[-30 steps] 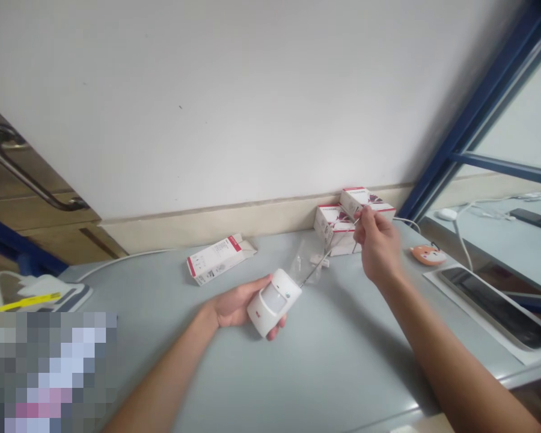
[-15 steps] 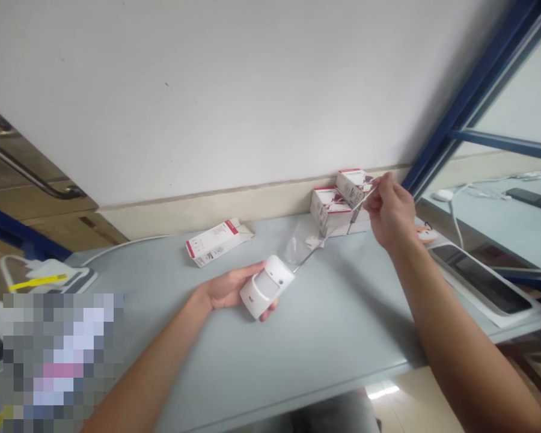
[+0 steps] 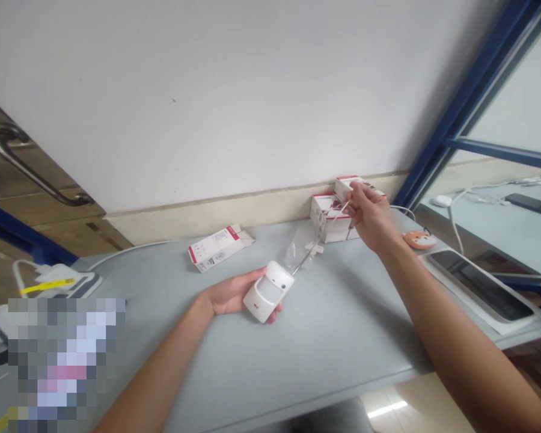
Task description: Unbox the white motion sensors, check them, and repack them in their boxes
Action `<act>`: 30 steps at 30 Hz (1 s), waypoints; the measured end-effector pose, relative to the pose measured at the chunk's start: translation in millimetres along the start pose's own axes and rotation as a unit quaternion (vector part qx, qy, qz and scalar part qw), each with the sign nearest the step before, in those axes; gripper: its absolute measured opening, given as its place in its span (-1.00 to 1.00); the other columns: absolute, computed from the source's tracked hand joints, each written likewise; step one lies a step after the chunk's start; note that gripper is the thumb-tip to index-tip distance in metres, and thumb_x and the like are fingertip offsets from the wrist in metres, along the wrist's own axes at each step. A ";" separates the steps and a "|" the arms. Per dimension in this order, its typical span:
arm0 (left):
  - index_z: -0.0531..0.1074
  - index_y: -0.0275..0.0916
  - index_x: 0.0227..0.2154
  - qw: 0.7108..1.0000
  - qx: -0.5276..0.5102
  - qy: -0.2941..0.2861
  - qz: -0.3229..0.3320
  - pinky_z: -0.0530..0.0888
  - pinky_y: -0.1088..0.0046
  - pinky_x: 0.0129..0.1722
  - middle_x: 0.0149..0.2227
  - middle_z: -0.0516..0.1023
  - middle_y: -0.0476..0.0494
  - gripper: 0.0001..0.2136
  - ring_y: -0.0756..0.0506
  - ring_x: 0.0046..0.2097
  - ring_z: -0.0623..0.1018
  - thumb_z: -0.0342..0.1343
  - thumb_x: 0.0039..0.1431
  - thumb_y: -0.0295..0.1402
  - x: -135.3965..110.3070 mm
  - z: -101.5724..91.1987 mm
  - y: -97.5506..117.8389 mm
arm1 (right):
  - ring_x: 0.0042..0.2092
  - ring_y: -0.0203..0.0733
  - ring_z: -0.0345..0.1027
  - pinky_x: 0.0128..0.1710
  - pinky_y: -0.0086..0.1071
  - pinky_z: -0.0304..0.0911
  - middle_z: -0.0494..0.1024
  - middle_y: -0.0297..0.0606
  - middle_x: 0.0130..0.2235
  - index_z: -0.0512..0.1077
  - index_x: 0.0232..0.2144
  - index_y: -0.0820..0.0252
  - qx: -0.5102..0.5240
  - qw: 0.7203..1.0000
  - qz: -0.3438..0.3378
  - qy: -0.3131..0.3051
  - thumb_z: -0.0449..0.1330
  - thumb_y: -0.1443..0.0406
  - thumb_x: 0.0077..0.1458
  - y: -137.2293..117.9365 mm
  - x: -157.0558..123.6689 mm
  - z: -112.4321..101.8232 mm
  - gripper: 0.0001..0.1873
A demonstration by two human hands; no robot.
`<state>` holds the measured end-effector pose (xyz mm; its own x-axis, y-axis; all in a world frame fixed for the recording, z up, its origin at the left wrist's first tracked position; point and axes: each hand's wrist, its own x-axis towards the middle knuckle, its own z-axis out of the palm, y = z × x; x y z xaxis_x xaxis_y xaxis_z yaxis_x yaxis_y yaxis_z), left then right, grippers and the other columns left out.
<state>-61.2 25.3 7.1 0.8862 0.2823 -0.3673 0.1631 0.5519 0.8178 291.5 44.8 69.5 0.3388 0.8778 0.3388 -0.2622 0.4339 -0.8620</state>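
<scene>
A white motion sensor (image 3: 267, 293) with a pale curved window and a small dark round spot rests in my left hand (image 3: 229, 294), fingers wrapped around its sides. From its upper right end a thin metal telescopic antenna (image 3: 307, 254) slants up to the right. My right hand (image 3: 370, 211) pinches the far end of this rod between thumb and fingers, in front of the stacked boxes. Behind the sensor lies a clear plastic bag (image 3: 294, 249) with a small white piece (image 3: 314, 249) next to it.
An opened white and red box (image 3: 219, 248) lies on the grey table (image 3: 297, 355). Similar boxes (image 3: 324, 207) stand against the wall. On the right are an orange animal-faced item (image 3: 419, 240) and a dark-topped white device (image 3: 482, 282); on the left, a power strip (image 3: 79, 284).
My right hand has moved left, nearer the sensor, still pinching the antenna's end. The sensor stays in my left hand. The view has shifted slightly.
</scene>
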 end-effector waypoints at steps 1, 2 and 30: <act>0.55 -0.36 0.03 1.000 0.005 0.003 -0.008 0.46 0.15 0.01 -0.05 0.67 -0.39 -0.39 -0.28 -0.11 0.67 -0.10 0.45 0.13 0.2 0.0 0.9 | -0.46 -0.39 0.34 -0.45 -0.49 0.41 0.50 -0.43 -0.40 0.56 -0.32 0.08 0.006 1.000 0.004 0.010 0.56 -0.06 -0.10 1.3 -1.3 -1.6 -0.54; 0.55 -0.35 0.02 1.000 0.009 0.004 -0.013 0.46 0.17 0.00 -0.05 0.67 -0.38 -0.39 -0.28 -0.11 0.67 -0.10 0.44 0.14 0.5 0.0 1.7 | -0.46 -0.39 0.34 -0.44 -0.50 0.42 0.51 -0.43 -0.40 0.55 -0.34 0.09 0.012 1.000 0.008 0.017 0.57 -0.05 -0.10 2.6 -2.1 -2.7 -0.54; 0.39 -0.26 0.12 0.997 -0.072 -0.030 0.020 0.38 0.10 -0.03 -0.09 0.70 -0.40 -0.58 -0.39 -0.14 0.70 -0.10 0.30 -0.21 3.7 -5.4 -4.5 | -0.56 -0.32 0.06 -0.60 -0.29 0.02 0.21 -0.43 -0.56 0.37 -0.53 0.05 -0.062 0.991 -0.081 0.089 0.42 -0.13 0.10 3.8 -2.1 -4.1 -0.49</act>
<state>-61.0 28.1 -0.3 0.9161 0.2606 -0.3046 0.0672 0.6493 0.7575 293.5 43.8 63.9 0.5241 0.7446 0.4134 -0.0829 0.5277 -0.8454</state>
